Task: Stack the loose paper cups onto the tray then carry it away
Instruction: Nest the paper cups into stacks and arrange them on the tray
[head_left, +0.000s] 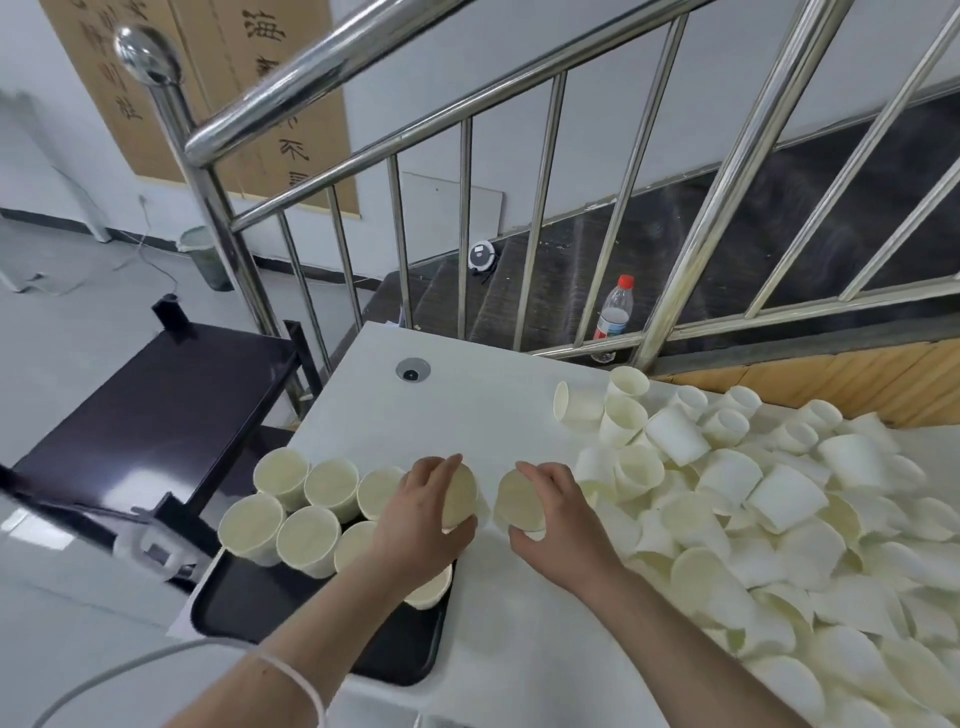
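— Left hand (421, 512) first: what's it doing?
— Its fingers are curled round a paper cup (460, 499), tipped so the open mouth faces the camera. It hovers at the right edge of the black tray (311, 631), over the white table (483, 415).

— And the right hand (553, 512)?
— Same sort of grip — thumb underneath, fingers over the top of a second cup (519, 501), also tilted mouth-up toward the lens. The two cups sit side by side with a narrow gap between them; they don't touch.

— What's on the tray already?
— Two rows of upright cups (309, 506) at its far end, packed rim against rim, and one more cup (431, 590) showing below the left wrist at the tray's right edge. The near part of the tray is bare black. The tray lies at the table's left front corner.

— Where are the loose ones?
— A big heap of cups (779, 530) covers the right side of the table, lying on their sides every which way, a few standing at the far edge.

— Anything else around?
— A steel stair railing (467, 130) behind the table, a plastic bottle (614, 314) with a red cap on the dark stairs beyond it, a dark low cart (156, 410) to the left, and a white cord (296, 675) around the left wrist.
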